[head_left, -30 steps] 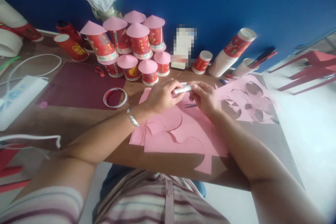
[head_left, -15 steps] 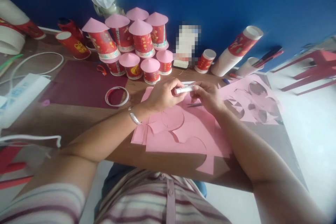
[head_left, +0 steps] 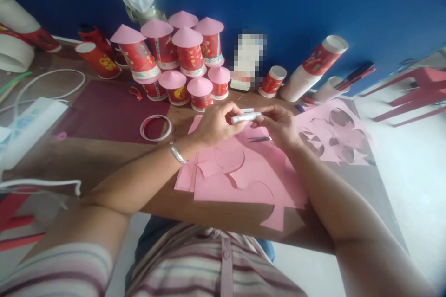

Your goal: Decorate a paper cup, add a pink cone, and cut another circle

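Observation:
My left hand (head_left: 216,123) is closed around a small white tube (head_left: 243,118). The narrow right end of this tube is between the fingertips of my right hand (head_left: 277,123), which is closed in a pinch. A second whitish edge shows just behind the tube, and I cannot make out what it belongs to. Below both hands lie pink paper sheets (head_left: 223,190) with round cuts and curved cut-out edges. Scissors (head_left: 259,139) lie on the sheets, their handles hidden by my right hand.
Red paper-cup lanterns (head_left: 188,58) with pink cone tops stand at the back. Left of the sheets are a roll of tape (head_left: 155,128) and a dark red sheet (head_left: 101,118). Cut pink scraps (head_left: 327,125), a phone (head_left: 248,60) and stacked cups (head_left: 313,67) are toward the right.
My hands stay nearly in place on the white tube. My right fingers have shifted slightly at its narrow end, and more of the scissors shows.

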A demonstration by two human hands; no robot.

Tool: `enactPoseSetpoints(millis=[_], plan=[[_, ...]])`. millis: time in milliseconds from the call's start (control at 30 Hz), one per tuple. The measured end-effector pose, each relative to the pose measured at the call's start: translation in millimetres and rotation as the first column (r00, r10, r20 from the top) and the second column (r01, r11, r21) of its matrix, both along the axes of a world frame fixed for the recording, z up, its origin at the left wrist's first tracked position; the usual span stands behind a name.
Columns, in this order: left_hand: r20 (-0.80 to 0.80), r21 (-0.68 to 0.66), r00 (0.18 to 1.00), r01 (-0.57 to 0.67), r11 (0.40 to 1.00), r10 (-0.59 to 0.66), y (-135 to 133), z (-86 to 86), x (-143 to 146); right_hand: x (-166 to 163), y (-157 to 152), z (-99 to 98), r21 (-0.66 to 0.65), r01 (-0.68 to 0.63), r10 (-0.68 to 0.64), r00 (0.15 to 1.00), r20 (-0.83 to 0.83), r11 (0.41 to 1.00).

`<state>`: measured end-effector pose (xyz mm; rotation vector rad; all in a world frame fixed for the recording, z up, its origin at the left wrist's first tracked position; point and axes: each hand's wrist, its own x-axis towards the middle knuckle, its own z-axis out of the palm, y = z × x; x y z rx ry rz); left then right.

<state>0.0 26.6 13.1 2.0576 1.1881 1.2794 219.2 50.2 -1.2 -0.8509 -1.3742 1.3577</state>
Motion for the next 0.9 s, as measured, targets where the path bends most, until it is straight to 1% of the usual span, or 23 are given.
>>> enactPoseSetpoints(millis=[133,233,300,367,467,533,633,733,900], plan=[[0.093,-0.121,0.994,0.070,0.990,-0.059,7,-3.9,0,1,1,1.4,-0.001,0.016,-0.017,0.999,-0.028,1.000],[0.087,-0.137,0.993,0.096,0.986,-0.085,11,-0.9,1,3,6,2.1,-0.036,0.052,-0.055,0.995,-0.089,0.998],[0.088,-0.107,0.992,0.096,0.990,-0.086,12,2.8,2,5,9,2.0,-0.062,0.097,-0.104,0.987,-0.122,0.993],[0.063,-0.051,0.994,0.087,0.995,-0.084,12,6.0,3,6,11,1.6,-0.079,0.108,-0.118,0.983,-0.139,0.991],[-0.072,0.080,0.995,0.075,0.994,-0.069,12,8.8,5,5,10,1.4,-0.083,0.053,-0.064,0.988,-0.137,0.995],[-0.163,0.163,0.986,0.061,0.985,-0.034,10,9.4,6,3,7,2.4,-0.098,0.004,-0.016,0.993,-0.119,0.995],[-0.214,0.208,0.977,0.044,0.977,0.001,7,9.6,7,3,5,4.2,-0.133,-0.062,0.052,0.996,-0.075,0.989],[-0.162,0.161,0.986,0.055,0.985,-0.029,6,10.7,7,4,6,5.0,-0.107,-0.068,0.062,0.997,-0.054,0.992],[0.010,-0.034,0.995,0.102,0.994,-0.102,16,12.4,8,8,9,4.8,-0.030,0.005,-0.007,0.997,-0.071,1.000]])
